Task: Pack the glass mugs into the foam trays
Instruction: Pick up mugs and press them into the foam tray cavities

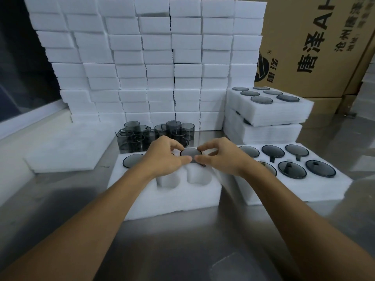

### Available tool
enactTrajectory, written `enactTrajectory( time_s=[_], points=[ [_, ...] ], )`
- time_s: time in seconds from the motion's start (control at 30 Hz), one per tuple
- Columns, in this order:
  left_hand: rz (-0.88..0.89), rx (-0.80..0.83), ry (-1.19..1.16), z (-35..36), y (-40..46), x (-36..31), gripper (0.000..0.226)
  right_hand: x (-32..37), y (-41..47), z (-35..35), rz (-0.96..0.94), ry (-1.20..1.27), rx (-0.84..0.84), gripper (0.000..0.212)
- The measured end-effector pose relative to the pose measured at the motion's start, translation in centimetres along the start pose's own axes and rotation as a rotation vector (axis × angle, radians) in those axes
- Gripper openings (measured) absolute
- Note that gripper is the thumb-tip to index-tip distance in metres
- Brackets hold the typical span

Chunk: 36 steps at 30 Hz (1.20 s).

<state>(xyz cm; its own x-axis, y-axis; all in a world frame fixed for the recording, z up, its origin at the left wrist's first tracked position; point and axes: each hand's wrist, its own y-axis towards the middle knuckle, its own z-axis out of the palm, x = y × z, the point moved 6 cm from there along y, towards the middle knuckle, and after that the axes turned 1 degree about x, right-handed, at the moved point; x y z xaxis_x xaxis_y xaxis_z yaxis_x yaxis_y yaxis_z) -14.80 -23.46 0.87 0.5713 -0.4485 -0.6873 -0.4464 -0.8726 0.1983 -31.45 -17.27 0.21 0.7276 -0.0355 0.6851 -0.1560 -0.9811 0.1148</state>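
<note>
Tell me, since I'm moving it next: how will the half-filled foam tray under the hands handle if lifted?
The foam tray probably is light itself. With one glass mug still being seated, lifting risks spilling fragile glass.

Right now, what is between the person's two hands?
In the head view, a grey glass mug sits in the foam tray, its rim showing between the left hand and right hand, both pinching it.
</note>
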Motion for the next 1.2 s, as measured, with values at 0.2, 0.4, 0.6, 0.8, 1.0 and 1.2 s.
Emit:
enactTrajectory(
  time_s=[0.2, 0.4, 0.6, 0.8, 1.0, 1.2],
  points=[
    [0.014, -0.014, 0.062, 0.3, 0.0, -0.3, 0.035, 0.1, 0.2, 0.2, -0.035, -0.085, -0.028, 0.024],
    [0.088, -0.196, 0.255, -1.6, -2.1, -0.5, 0.033, -0.2, 0.2, 0.2, 0.007, -0.066, -0.030, 0.022],
    [-0.164, -0.235, 0.348, -7.6, -3.6, 5.1, 0.046, 0.3, 0.4, 0.3, 0.030, -0.133, -0.052, 0.028],
    [-0.185, -0.228, -0.173, -6.8, -4.3, 8.7, 0.031, 0.6, 1.3, 0.1, 0.000, -0.104, -0.213, 0.035],
    [-0.187, -0.239, -0.156, -6.9, -3.8, 9.0, 0.034, 1.6, 6.7, 0.6, 0.069, -0.085, -0.209, 0.049],
    [-0.191, -0.233, -0.117, -7.1, -3.8, 8.7, 0.037, 1.6, 11.6, 2.6, 0.157, -0.240, -0.109, 0.056]
  ],
)
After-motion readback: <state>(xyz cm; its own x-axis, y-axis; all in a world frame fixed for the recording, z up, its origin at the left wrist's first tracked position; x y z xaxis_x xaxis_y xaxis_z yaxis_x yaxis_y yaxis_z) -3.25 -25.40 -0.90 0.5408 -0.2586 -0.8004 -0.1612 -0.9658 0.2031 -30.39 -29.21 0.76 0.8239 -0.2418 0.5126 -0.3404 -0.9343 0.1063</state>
